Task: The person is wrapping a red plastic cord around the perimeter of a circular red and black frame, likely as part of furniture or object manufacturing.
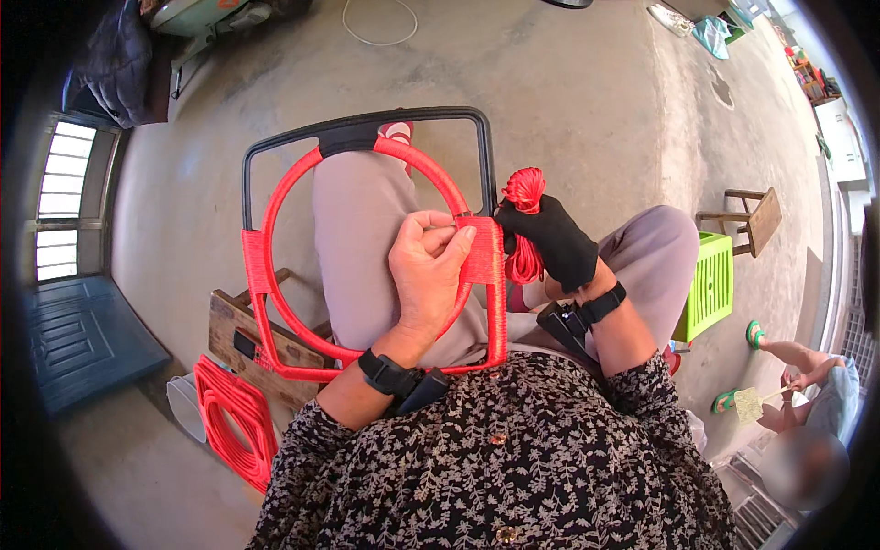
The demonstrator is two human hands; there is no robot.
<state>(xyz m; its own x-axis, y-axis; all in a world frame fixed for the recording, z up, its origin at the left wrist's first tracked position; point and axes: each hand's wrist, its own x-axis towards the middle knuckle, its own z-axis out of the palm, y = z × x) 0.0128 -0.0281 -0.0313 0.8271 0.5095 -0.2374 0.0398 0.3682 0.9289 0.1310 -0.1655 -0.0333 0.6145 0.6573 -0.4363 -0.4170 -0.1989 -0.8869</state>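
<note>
Nearest us is our black floral shirt (495, 440). Left to right, we have 1 part-red, part-black frame (255, 261) over our left leg (357, 229); our bare left hand (426, 275), thumb and fingertips closed on its wrapped right side; our black-gloved right hand (557, 243), fingers clamped around 1 red cord bundle (525, 188).

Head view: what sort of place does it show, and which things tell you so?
Probably a home or small workshop; which, I cannot tell. The bare concrete-like floor, the wooden stool and the partly red-wrapped frame being worked by hand suggest it.
</note>
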